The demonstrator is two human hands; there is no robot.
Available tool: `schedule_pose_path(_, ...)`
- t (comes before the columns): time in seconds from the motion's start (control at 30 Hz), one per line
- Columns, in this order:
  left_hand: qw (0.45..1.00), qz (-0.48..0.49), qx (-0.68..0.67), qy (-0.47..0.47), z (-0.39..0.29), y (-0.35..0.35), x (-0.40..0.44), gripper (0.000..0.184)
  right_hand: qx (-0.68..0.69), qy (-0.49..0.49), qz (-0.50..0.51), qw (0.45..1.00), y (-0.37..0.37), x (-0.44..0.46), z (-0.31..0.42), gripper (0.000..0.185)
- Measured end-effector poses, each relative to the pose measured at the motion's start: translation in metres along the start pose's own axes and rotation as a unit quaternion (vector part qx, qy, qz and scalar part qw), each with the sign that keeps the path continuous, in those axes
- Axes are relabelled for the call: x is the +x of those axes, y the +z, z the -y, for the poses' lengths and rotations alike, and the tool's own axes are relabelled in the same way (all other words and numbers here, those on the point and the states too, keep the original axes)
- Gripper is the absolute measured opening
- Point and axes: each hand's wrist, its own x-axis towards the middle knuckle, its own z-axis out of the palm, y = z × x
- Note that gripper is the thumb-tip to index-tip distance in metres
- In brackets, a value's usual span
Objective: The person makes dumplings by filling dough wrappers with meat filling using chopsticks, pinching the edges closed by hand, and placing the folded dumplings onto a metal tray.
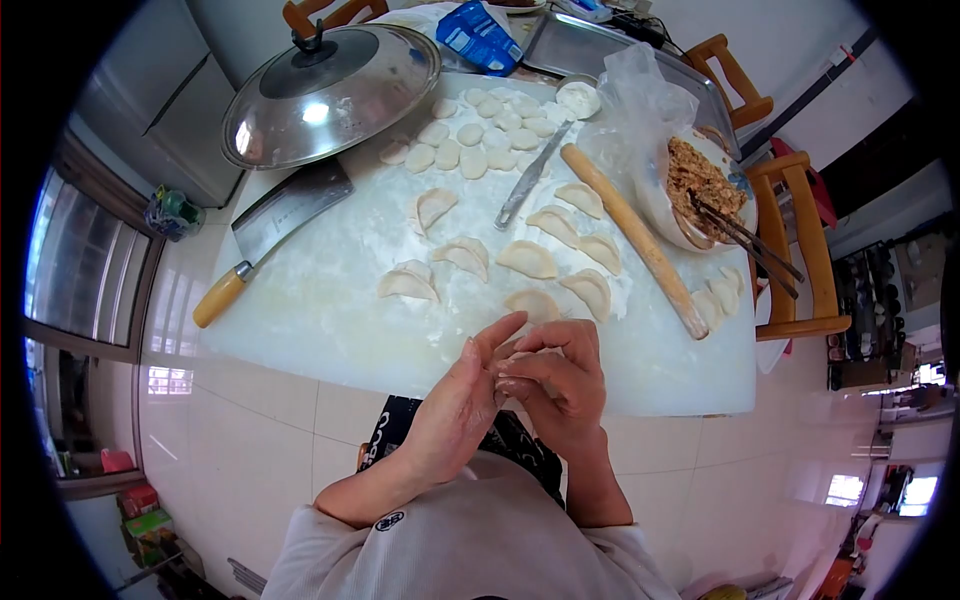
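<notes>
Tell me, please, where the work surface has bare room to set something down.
The work surface is bare between the cleaver and the folded dumplings, and at its near right corner, bordered by the right hand and the rolling pin. It is crowded farther back, with dough rounds beside the metal lid, and in the middle, where dumplings spread.

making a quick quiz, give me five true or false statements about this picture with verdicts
1. The cleaver lies left of the rolling pin. True.
2. The hands are far apart. False: the left hand meets the right hand.
3. The folded dumplings lie nearer the hands than the round dough pieces. True.
4. The chopsticks lie beside the cleaver. False: the chopsticks rest with their tips in the bowl.
5. The metal lid lies beyond the cleaver. True.
</notes>
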Motion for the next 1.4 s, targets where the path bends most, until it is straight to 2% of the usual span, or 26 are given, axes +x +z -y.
schedule_pose_path(0.2,1.000,0.015,-0.007,-0.004,0.004,-0.003,0.002,0.065,-0.002,-0.029,-0.006,1.000,-0.003,-0.004,-0.005,0.021)
schedule_pose_path(0.3,1.000,0.017,-0.011,-0.002,0.005,-0.003,0.003,0.065,-0.006,-0.014,-0.010,1.000,-0.002,0.000,-0.001,0.019)
schedule_pose_path(0.47,0.995,0.048,-0.083,-0.026,0.005,-0.007,0.003,0.063,-0.055,-0.031,-0.001,0.998,0.003,0.006,0.004,0.018)
schedule_pose_path(0.8,0.988,0.025,-0.142,-0.058,0.007,-0.011,0.004,0.061,-0.081,-0.069,0.039,0.994,-0.001,0.000,-0.003,0.014)
schedule_pose_path(0.87,0.974,0.106,-0.197,-0.042,0.013,-0.025,0.007,0.062,-0.085,-0.041,0.024,0.995,0.003,0.006,0.005,0.016)
schedule_pose_path(0.93,0.978,0.068,-0.192,-0.048,0.002,-0.011,0.004,0.060,-0.087,-0.012,0.010,0.996,0.004,0.007,0.005,0.018)
schedule_pose_path(0.97,0.980,0.031,-0.187,-0.055,-0.002,-0.004,0.004,0.058,-0.081,-0.034,0.035,0.995,0.002,0.004,0.000,0.022)
schedule_pose_path(1.1,0.980,0.010,-0.189,-0.065,-0.001,-0.005,0.005,0.059,-0.090,-0.065,0.073,0.991,-0.001,0.004,-0.003,0.027)
schedule_pose_path(1.13,0.977,0.041,-0.203,-0.057,0.005,-0.014,0.006,0.061,-0.091,-0.065,0.073,0.991,0.000,0.005,0.001,0.027)
schedule_pose_path(1.2,0.972,0.073,-0.216,-0.048,0.007,-0.020,0.006,0.063,-0.089,0.003,0.027,0.996,0.002,0.010,0.010,0.022)
schedule_pose_path(1.27,0.961,0.105,-0.253,-0.044,0.006,-0.020,0.007,0.062,-0.091,-0.007,0.025,0.996,0.002,0.010,0.008,0.022)
schedule_pose_path(1.33,0.960,0.095,-0.259,-0.036,0.004,-0.017,0.007,0.062,-0.093,-0.017,0.023,0.995,0.001,0.007,0.003,0.022)
schedule_pose_path(1.4,0.959,0.084,-0.267,-0.029,0.002,-0.011,0.006,0.062,-0.091,-0.045,0.067,0.993,-0.001,0.003,-0.004,0.024)
